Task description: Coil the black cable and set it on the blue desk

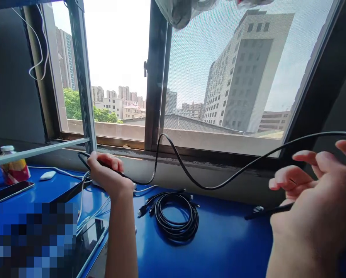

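My left hand [109,173] is closed around a black cable [209,188], near the foot of the metal post. From there the cable dips, rises in a bend before the window, sags and runs up to the right edge of the view. On the right, my right hand [314,197] has its fingers loosely curled and partly raised. A black cable end with a plug [256,211] sticks out from under it, gripped near the palm; the exact hold is hidden. Between the hands, a coil of black cables [177,239] with several plugs lies on the blue table [228,247].
A metal rack post [84,77] and crossbar [39,151] stand at left. Behind them are a bottle [15,168], a phone [12,191], a white mouse-like object [48,175] and white cords. A glass-topped panel [92,239] sits lower left beside a blurred patch. A window is ahead.
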Available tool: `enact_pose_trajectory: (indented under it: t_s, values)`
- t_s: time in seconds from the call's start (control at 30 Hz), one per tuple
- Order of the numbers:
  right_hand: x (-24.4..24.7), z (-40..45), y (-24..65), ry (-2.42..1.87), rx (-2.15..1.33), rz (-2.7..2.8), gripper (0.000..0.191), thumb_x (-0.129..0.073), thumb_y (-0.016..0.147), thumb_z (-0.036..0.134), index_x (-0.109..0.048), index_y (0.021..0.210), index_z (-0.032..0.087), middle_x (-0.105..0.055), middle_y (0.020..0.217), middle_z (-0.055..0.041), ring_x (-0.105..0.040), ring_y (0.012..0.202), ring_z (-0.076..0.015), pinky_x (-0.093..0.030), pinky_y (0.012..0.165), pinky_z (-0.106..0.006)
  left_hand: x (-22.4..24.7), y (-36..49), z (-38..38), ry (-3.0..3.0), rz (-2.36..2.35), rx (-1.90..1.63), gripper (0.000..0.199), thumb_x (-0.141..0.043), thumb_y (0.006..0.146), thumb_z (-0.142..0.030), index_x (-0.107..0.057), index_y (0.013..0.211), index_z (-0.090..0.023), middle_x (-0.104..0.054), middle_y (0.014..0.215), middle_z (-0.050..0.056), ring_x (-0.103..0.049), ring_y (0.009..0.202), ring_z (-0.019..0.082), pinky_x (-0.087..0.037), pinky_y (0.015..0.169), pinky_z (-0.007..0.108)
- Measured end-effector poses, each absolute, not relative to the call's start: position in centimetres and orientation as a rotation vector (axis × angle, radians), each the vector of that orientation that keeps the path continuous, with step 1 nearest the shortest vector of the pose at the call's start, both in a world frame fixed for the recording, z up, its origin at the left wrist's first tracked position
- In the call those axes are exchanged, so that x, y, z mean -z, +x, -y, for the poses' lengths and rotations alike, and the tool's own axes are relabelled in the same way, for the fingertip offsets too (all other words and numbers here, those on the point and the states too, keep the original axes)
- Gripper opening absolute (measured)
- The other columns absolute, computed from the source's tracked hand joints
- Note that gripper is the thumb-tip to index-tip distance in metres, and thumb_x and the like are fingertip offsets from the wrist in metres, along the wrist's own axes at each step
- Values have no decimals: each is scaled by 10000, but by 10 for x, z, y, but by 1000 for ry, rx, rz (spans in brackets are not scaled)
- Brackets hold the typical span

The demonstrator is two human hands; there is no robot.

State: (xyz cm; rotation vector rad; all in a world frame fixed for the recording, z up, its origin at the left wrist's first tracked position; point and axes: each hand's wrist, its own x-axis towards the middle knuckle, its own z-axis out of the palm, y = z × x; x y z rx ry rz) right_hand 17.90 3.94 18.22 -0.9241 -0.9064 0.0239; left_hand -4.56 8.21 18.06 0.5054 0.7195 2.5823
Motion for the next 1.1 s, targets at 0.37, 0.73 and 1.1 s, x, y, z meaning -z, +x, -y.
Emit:
enact_pose_trajectory:
  t_s: [0.37, 0.73, 1.1]
  values:
    - [-183, -30, 119, -806, -246, 1300, 379, -523, 830, 382, -488, 1197, 296, -637, 868, -2, -552, 454, -84, -389, 326, -172, -182, -29, -73, 1312, -1228, -1707, 319, -451, 762, -360, -583, 526, -191, -473, 363, 28, -458, 313, 164, -324, 354, 275]
    - [-175, -39, 109, -915, -372, 1436, 752, -691, 686, 403, -399, 1366, 271, -701, 853, -28, -651, 563, -170, -549, 493, -274, -182, -19, -72, 1512, -1184, -1701, 475, -407, 804, -524, -708, 826, -157, -590, 474, 36, -480, 410, 132, -421, 501, 268]
    - [-173, -55, 111, -994, -409, 1520, 409, -584, 753, 275, -650, 1144, 178, -696, 728, -30, -516, 387, -88, -440, 389, -219, -182, -17, -81, 1552, -942, -1615, 492, -364, 876, -507, -699, 883, -147, -686, 758, 87, -641, 653, 163, -388, 481, 195]
